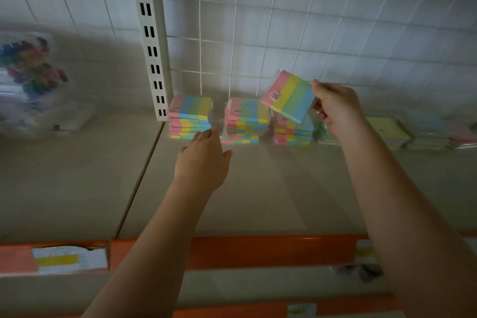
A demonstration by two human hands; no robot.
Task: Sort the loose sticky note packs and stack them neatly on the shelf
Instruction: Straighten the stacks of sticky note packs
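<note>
From the head camera, the right hand (pixel 335 108) is pinching a sticky note pack (pixel 289 97) by its right edge, holding it tilted in the air above the third stack (pixel 293 131). The pack is showing pink, yellow, green and blue stripes under clear wrap, with a small round label on the pink stripe. The left hand (pixel 204 160) is reaching forward with its grip released, fingertips near the left stack (pixel 189 117) and middle stack (pixel 246 120) on the shelf (pixel 258 188).
</note>
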